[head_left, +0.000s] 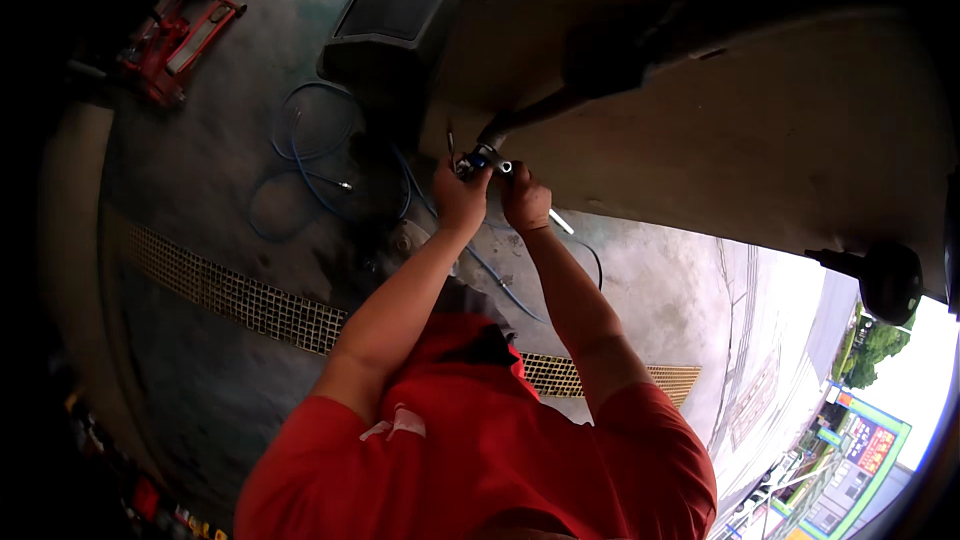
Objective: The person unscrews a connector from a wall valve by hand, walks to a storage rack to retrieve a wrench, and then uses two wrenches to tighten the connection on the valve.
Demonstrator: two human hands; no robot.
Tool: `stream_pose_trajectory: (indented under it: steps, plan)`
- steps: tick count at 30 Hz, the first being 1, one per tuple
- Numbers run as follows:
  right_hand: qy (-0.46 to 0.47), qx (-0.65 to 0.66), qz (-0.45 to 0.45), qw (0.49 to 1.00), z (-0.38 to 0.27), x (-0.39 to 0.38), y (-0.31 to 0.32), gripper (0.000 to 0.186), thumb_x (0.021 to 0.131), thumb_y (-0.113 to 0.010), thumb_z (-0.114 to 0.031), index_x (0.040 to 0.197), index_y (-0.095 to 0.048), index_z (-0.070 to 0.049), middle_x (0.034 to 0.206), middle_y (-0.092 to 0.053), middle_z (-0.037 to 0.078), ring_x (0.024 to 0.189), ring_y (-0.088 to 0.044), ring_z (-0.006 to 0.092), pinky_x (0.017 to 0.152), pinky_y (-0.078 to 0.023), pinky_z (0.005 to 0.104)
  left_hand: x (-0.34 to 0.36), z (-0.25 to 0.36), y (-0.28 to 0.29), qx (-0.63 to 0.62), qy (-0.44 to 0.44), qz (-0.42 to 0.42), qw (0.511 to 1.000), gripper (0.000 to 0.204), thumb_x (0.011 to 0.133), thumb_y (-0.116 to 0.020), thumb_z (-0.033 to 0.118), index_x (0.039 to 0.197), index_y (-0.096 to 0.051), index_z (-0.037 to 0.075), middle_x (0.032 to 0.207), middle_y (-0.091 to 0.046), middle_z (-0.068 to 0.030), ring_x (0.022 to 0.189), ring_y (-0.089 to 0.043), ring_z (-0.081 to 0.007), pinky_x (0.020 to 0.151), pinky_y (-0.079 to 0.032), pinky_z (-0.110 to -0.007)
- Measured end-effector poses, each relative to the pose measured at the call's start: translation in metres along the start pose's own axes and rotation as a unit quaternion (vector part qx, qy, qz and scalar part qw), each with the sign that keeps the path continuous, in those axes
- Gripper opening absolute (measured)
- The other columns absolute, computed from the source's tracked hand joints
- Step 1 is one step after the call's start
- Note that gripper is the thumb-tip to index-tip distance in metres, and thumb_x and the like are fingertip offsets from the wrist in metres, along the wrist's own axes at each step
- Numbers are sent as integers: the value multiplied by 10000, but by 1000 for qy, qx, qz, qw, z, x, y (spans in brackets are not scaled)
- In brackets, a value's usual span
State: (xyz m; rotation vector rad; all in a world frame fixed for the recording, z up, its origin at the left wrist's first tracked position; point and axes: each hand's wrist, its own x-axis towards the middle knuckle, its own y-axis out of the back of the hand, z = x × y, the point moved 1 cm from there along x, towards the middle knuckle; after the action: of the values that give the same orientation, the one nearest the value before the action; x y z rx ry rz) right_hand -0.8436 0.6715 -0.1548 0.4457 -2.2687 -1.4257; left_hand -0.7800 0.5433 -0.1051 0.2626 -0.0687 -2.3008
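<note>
Both my arms reach up to the lower end of a dark pipe [535, 112] that runs along the underside of a raised brown panel. My left hand [462, 198] is closed round a small metal fitting [482, 158] with a blue part, at the pipe's end. A thin rod [451, 138] stands up beside its fingers. My right hand [527, 200] is closed on a silver wrench-like tool [563, 222], whose bright bar sticks out past the hand. A round silver end [506, 168] sits between the two hands. The fingers partly hide how these parts meet.
The brown panel [720, 130] hangs over the upper right. Blue hose [320, 150] lies coiled on the concrete floor, beside a dark box-shaped object [395, 5]. A red floor jack [190, 45] stands at far left. A drain grate [240, 290] crosses the floor below my arms.
</note>
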Motion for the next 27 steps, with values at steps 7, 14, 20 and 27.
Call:
stream_pose_trajectory:
  steps: [7, 14, 20, 27]
  plan:
    - [-27, 128, 57, 990, 6, -4, -49, 360, 823, -659, -322, 1076, -534, -98, 862, -650, 162, 741, -633, 382, 609, -507, 469, 2, -16, -7, 146, -109, 35, 983, 406, 717, -783, 136, 985, -517, -13, 894, -613, -164, 843, -615, -308, 758, -476, -363]
    - [-13, 143, -60, 988, 12, 8, -28, 351, 846, -643, -366, 1027, -547, -81, 876, -650, 180, 784, -640, 370, 638, -510, 468, -1, -13, -2, 187, -77, 33, 979, 432, 705, -801, 158, 997, -519, 7, 902, -614, -142, 845, -616, -275, 764, -478, -356]
    - [0, 145, 9, 989, 24, -9, -32, 321, 861, -631, -321, 1045, -538, -75, 853, -644, 203, 752, -625, 418, 635, -501, 505, -4, -29, -13, 82, -67, 33, 994, 460, 689, -813, 207, 981, -509, 21, 882, -629, -157, 865, -631, -326, 743, -478, -388]
    - [11, 159, -18, 987, 26, -5, -21, 337, 867, -642, -295, 1018, -532, -15, 840, -627, 262, 772, -593, 472, 629, -482, 512, -10, -37, -17, 0, -22, 56, 998, 452, 687, -832, 205, 983, -565, -8, 845, -644, -96, 747, -600, -197, 687, -474, -330]
